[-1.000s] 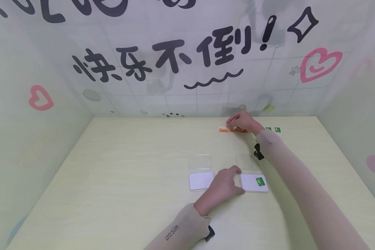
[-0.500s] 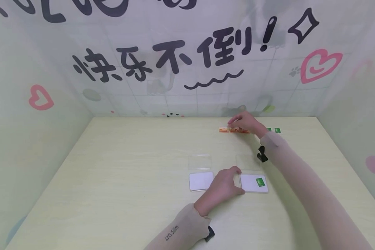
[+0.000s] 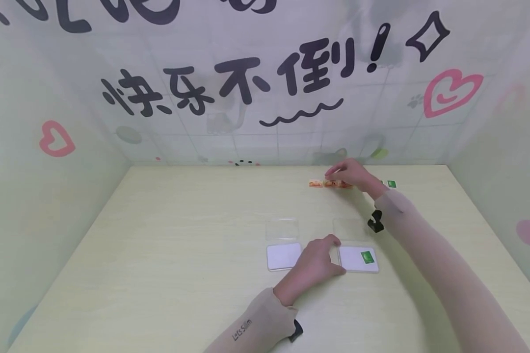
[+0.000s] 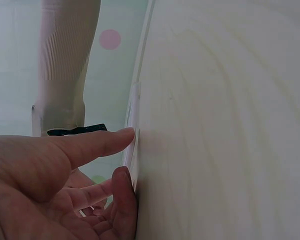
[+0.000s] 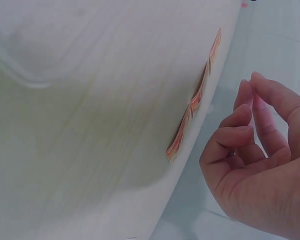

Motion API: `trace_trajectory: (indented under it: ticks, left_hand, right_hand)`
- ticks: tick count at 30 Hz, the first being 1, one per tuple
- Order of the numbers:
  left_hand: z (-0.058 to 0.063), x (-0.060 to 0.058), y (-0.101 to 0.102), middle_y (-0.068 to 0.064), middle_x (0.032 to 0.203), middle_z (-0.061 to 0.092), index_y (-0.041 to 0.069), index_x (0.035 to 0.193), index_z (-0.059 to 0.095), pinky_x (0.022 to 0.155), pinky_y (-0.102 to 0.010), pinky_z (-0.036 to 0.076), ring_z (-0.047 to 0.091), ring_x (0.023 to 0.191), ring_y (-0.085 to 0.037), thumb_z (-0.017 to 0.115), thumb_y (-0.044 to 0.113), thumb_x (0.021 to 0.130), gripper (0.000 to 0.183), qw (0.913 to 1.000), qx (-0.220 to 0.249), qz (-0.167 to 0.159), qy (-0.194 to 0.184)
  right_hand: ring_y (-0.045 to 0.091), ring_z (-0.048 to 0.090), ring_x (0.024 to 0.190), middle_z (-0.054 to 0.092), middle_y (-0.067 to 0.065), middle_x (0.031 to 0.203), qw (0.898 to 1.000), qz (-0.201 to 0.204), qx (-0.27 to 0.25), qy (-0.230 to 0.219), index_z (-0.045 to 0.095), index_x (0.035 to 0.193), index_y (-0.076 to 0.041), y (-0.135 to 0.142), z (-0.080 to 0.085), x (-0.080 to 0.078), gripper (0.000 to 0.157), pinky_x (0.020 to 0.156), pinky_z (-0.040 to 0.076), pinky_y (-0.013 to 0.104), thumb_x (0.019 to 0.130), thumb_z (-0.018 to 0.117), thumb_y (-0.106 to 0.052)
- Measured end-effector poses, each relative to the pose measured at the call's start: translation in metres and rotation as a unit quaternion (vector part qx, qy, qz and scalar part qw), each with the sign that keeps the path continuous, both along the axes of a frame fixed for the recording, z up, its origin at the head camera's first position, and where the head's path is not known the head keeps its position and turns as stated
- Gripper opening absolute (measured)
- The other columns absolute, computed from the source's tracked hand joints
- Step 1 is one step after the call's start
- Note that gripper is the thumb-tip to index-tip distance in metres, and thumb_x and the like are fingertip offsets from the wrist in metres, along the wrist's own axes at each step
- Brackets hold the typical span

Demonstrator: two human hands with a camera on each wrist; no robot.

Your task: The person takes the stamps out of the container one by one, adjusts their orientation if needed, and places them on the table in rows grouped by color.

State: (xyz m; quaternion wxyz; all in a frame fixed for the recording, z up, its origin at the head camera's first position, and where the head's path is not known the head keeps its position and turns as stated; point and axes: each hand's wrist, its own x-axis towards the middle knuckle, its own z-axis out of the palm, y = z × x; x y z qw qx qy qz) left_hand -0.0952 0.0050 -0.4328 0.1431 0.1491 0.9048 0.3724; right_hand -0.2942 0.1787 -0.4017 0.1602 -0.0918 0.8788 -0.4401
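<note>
My left hand (image 3: 314,262) spans the left end of a clear case holding a white card (image 3: 353,259), thumb on the near edge and a finger on the far edge. A small green stamp (image 3: 367,257) lies on that card's right part. In the left wrist view, the thumb and fingers of the hand (image 4: 45,185) meet the thin case, seen edge-on. At the back, my right hand (image 3: 352,175) hovers over a row of orange stamps (image 3: 315,183). The right wrist view shows its thumb and forefinger tips together, nothing visible between them, beside the orange stamps (image 5: 192,105).
A second cased white card (image 3: 283,256) lies left of the first, partly behind my left hand. Two clear covers, left (image 3: 282,229) and right (image 3: 349,229), lie behind the cards. A green stamp (image 3: 391,184) shows beyond the right wrist. Walls enclose the table's back and sides.
My right hand has shifted slightly right along the row of orange stamps, its forearm moving right as well. My left hand stays put at the case.
</note>
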Motion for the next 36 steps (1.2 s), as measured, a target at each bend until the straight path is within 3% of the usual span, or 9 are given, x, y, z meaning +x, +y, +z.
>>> trace_trajectory:
  ticks: [15,20,27,36]
  left_hand:
    - [0.001,-0.001,-0.002,-0.004,0.091,0.065,0.007,0.129,0.066,0.079,-0.028,0.048,0.053,0.081,-0.015,0.09,0.011,0.081,0.054,1.0,0.003,-0.001,-0.006]
    - [0.003,0.0,0.0,-0.008,0.106,0.07,0.008,0.131,0.065,0.084,-0.03,0.052,0.059,0.09,-0.016,0.09,0.013,0.082,0.055,0.9998,-0.02,-0.006,-0.006]
    - [0.005,0.002,0.001,-0.008,0.108,0.069,0.01,0.135,0.062,0.078,-0.028,0.05,0.055,0.086,-0.014,0.088,0.016,0.085,0.056,0.9989,-0.043,-0.014,-0.009]
    - [0.006,0.002,0.001,-0.009,0.115,0.068,0.012,0.139,0.059,0.077,-0.028,0.051,0.057,0.087,-0.015,0.086,0.019,0.088,0.058,0.9969,-0.074,-0.027,-0.004]
  right_hand:
    - [0.006,0.037,0.051,0.063,-0.002,0.071,1.0,0.001,-0.008,0.005,0.071,0.12,0.01,0.006,0.002,0.014,0.031,0.052,0.034,0.025,0.101,0.071,-0.014]
    - [0.009,0.044,0.061,0.065,0.0,0.078,1.0,-0.009,0.008,0.018,0.072,0.12,0.009,0.006,0.004,0.021,0.03,0.055,0.038,0.024,0.103,0.069,-0.016]
    - [0.016,0.053,0.069,0.076,0.02,0.104,0.999,-0.011,0.02,0.023,0.071,0.121,0.008,0.008,0.009,0.036,0.032,0.057,0.041,0.025,0.104,0.067,-0.018]
    - [0.022,0.059,0.076,0.077,0.02,0.101,0.998,-0.02,0.035,0.038,0.072,0.12,0.007,0.012,0.009,0.053,0.031,0.068,0.05,0.031,0.104,0.068,-0.019]
